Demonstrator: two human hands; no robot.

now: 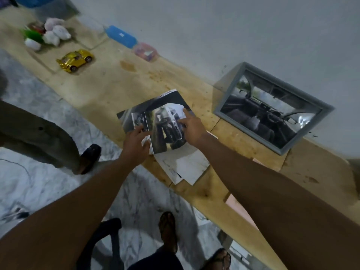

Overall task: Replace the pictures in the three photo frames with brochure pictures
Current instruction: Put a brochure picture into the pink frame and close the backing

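Two hands of mine rest on one open brochure (155, 121), which lies flat on the wooden table (109, 82) near its front edge.

Left hand (136, 142): fingers spread, palm down, pressing the brochure's near left corner; nothing gripped.

Right hand (191, 129): index finger extended, its tip touching the upper right of the page that shows a light-coloured vehicle; the other fingers curl loosely; nothing clamped.

Brochure: open at a spread of dark vehicle photographs, with a strip of lettering along its far edge, too small to read.

Loose white paper sheets (185, 166): partly under the brochure's near side, fanned toward the table edge.

Photo frame (272, 108): one, grey, leaning against the white wall (233, 26) at the back of the table, to the right of the brochure and apart from it; it holds a picture of a car interior.

Further left on the table, well apart from the brochure: a gold toy car (76, 59), a blue case (120, 36) by the wall, a pink and purple container (146, 51) just beside it, and a cluster of white artificial flowers (52, 32) with green leaves.

Marble floor (48, 121): below the table edge.
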